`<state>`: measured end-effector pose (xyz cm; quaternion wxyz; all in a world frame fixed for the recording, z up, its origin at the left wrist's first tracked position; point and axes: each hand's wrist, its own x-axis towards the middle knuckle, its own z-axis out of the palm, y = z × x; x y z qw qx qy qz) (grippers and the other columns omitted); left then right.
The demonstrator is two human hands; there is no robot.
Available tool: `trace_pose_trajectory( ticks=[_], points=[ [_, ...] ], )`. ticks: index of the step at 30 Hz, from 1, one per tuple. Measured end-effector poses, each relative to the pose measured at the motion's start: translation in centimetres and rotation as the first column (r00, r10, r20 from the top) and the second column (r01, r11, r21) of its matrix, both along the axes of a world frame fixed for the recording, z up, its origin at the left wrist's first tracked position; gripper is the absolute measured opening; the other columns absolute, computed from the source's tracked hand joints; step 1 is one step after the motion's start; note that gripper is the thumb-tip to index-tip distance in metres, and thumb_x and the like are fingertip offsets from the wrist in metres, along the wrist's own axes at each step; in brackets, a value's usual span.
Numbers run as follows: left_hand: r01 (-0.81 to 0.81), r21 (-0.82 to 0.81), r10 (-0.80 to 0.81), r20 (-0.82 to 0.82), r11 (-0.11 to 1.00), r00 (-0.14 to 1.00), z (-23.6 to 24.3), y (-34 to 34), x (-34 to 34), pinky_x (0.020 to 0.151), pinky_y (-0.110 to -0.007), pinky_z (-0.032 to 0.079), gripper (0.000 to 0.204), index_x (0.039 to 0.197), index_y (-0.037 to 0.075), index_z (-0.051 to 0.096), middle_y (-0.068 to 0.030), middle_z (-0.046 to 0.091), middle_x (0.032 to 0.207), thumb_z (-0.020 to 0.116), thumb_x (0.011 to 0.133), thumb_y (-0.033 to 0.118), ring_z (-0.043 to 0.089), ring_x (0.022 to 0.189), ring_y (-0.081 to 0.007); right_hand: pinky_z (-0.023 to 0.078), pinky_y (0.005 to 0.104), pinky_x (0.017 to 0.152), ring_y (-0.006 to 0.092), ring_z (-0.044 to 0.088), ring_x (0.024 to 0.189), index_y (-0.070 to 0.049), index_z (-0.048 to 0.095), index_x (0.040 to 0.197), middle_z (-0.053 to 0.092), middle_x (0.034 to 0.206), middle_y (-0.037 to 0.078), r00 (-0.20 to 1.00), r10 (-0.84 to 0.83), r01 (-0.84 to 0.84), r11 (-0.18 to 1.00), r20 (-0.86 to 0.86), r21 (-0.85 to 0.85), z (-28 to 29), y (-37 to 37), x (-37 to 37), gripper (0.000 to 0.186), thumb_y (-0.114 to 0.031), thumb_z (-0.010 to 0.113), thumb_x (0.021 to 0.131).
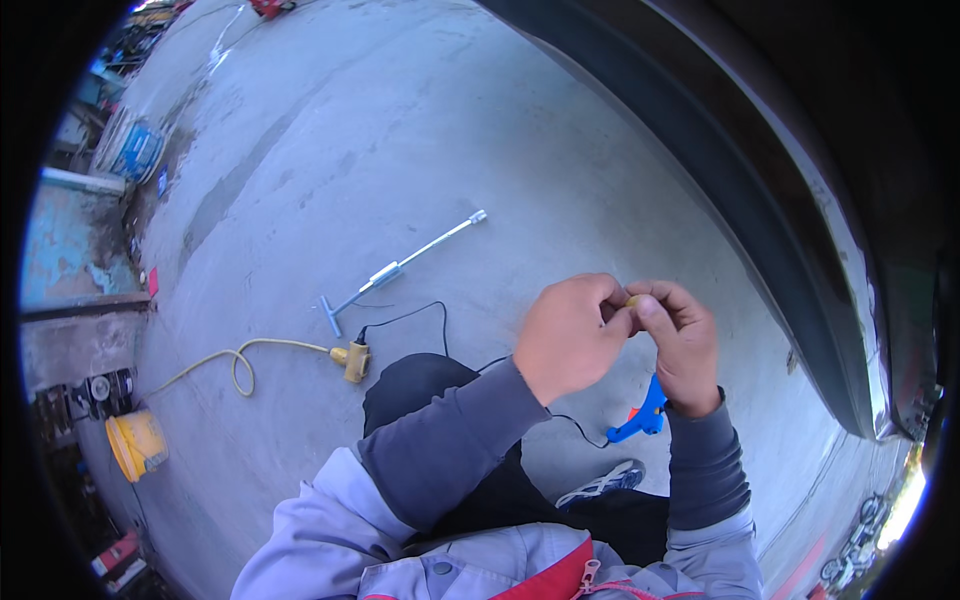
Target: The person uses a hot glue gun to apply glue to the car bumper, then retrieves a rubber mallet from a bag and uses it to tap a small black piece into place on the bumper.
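My left hand (570, 335) and my right hand (683, 345) meet in front of me, thumbs and fingertips pinched together. Between them shows a bit of a small yellowish piece (633, 300), mostly covered by the fingers, so its kind cannot be made out. Just below my right wrist is a blue glue gun (645, 415) with an orange-red trigger, partly hidden by the wrist. Its black cord runs behind my left forearm and knee toward a yellow socket block (356, 361) on the floor.
A slide hammer with a T-handle (385, 275) lies on the concrete floor ahead to the left. A yellow extension cord (240, 360) curls leftward near a yellow bucket (137, 445). A dark car body (720, 170) curves along the right. My shoe (605, 482) is below the glue gun.
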<state>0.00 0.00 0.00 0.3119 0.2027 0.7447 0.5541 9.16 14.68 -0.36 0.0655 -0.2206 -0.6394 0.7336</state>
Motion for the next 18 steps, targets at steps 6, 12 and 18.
trace_pose_trajectory(
  ticks=[6,12,18],
  points=[
    [-0.085,0.086,0.091,-0.073,0.993,0.993,0.0,-2.1,-0.2,0.062,-0.033,0.051,0.019,0.086,-0.002,0.068,-0.0123,0.072,0.081,0.07,0.091,0.017,0.066,0.066,-0.0188,0.05,0.029,0.067,0.0119,0.061,0.073,0.001,0.069,0.099,0.069,0.084,0.005,0.996,-0.086,0.08,0.981,-0.031,-0.179,-0.7,-2.9,-1.6,0.017,-0.017,0.068,0.098],
    [-0.193,0.081,0.201,-0.101,0.978,0.974,0.9,-3.6,-0.7,0.064,-0.037,0.051,0.021,0.084,0.001,0.068,-0.0127,0.068,0.079,0.072,0.088,0.021,0.065,0.069,-0.0265,0.044,0.0257,0.053,0.0086,0.051,0.058,-0.004,0.065,0.091,0.054,0.068,-0.002,0.959,-0.235,0.276,0.901,0.156,-0.334,-8.3,0.1,-0.8,0.019,-0.021,0.068,0.098],
    [-0.319,0.112,0.295,0.187,0.941,0.937,1.5,-4.4,-1.2,0.058,-0.024,0.045,0.021,0.093,-0.002,0.067,-0.0013,0.064,0.073,0.068,0.096,0.019,0.055,0.062,-0.0055,0.05,0.031,0.057,0.0142,0.056,0.063,-0.005,0.063,0.101,0.064,0.082,0.004,0.728,-0.368,0.545,0.823,0.579,-0.162,-18.5,2.3,5.3,0.022,-0.026,0.065,0.098]
  ],
)
